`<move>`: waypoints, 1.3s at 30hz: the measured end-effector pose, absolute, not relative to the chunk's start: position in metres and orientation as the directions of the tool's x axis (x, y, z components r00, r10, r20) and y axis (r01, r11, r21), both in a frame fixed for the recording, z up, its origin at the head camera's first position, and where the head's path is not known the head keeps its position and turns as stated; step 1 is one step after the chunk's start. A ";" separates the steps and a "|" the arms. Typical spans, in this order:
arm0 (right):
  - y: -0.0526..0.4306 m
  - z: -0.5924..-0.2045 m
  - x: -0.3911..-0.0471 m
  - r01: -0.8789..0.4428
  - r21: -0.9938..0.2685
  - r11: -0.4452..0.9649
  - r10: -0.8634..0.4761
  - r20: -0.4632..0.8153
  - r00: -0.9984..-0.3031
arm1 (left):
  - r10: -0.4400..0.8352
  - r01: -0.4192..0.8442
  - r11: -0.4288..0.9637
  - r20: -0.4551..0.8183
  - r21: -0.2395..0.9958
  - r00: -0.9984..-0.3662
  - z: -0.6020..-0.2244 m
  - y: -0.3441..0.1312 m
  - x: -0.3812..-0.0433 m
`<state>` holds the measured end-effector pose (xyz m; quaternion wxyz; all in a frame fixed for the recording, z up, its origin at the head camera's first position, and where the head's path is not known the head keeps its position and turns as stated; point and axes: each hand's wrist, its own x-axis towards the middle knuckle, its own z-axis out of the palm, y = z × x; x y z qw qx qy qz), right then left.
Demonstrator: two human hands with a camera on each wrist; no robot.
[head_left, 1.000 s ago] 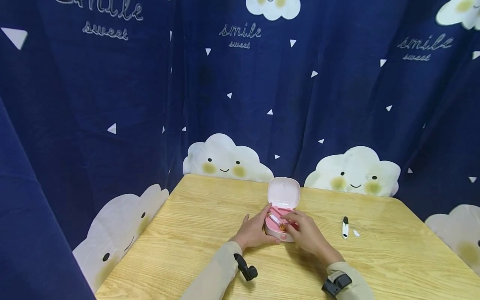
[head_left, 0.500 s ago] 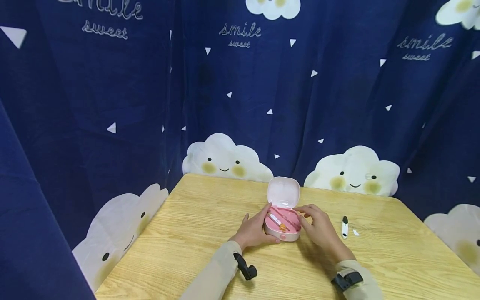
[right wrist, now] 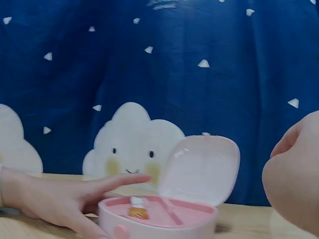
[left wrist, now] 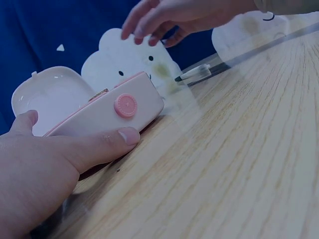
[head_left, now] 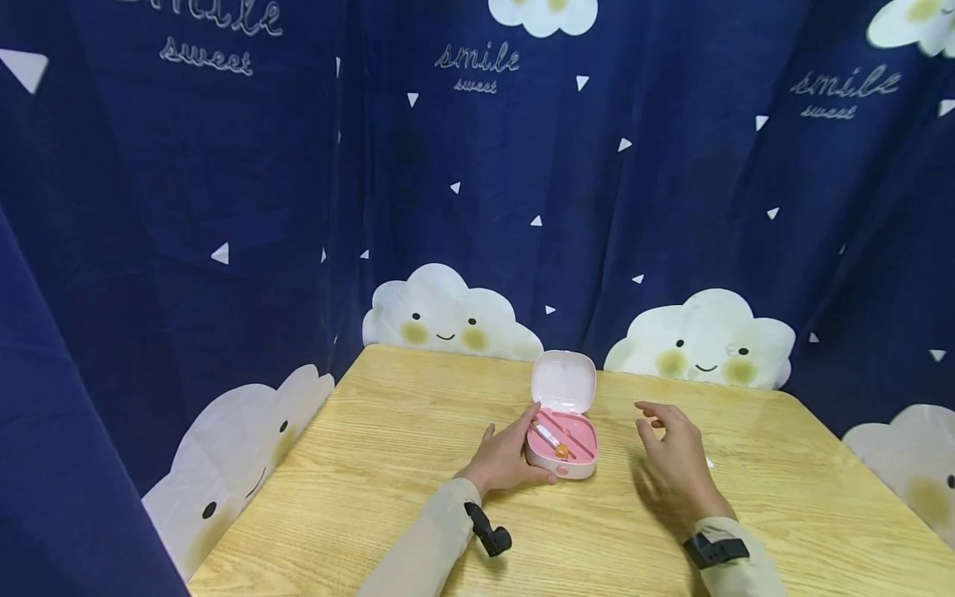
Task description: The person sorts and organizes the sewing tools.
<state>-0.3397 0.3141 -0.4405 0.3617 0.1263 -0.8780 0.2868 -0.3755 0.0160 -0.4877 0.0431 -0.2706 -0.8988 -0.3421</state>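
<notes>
A small white case with a pink inside (head_left: pixel 582 471) stands on the table with its lid (head_left: pixel 564 381) up. My left hand (head_left: pixel 509 460) grips it from the left, thumb along the front wall near a round pink button (left wrist: pixel 126 105). A small white piece with an orange end (right wrist: pixel 138 209) lies inside, left of a slanting pink bar (right wrist: pixel 171 211). My right hand (head_left: pixel 675 452) is raised over the table, right of the case, fingers loosely bent around nothing. A white pen-like tool with a dark tip (left wrist: pixel 197 73) lies beyond it, hidden by this hand in the head view.
A tiny white scrap (head_left: pixel 710 463) lies beside the right hand. The wooden table (head_left: pixel 418 398) ends against a dark blue curtain (head_left: pixel 477 199) printed with clouds.
My right hand has left the case's inside and moved right, now covering the white tool in the head view. The left hand and case have stayed put.
</notes>
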 end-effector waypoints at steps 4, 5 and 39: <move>0.329 -0.447 -0.340 -0.374 -0.445 0.814 0.045 0.690 -0.722 | 0.457 0.519 0.613 0.268 0.596 -0.848 -0.487 0.016 -0.375; 0.332 -0.448 -0.339 -0.357 -0.456 0.815 0.057 0.677 -0.734 | 0.458 0.519 0.612 0.267 0.597 -0.848 -0.487 0.016 -0.375; 0.370 -0.481 -0.335 0.010 -0.369 0.930 0.159 0.376 -0.913 | 0.451 0.502 0.632 0.247 0.590 -0.858 -0.488 0.017 -0.376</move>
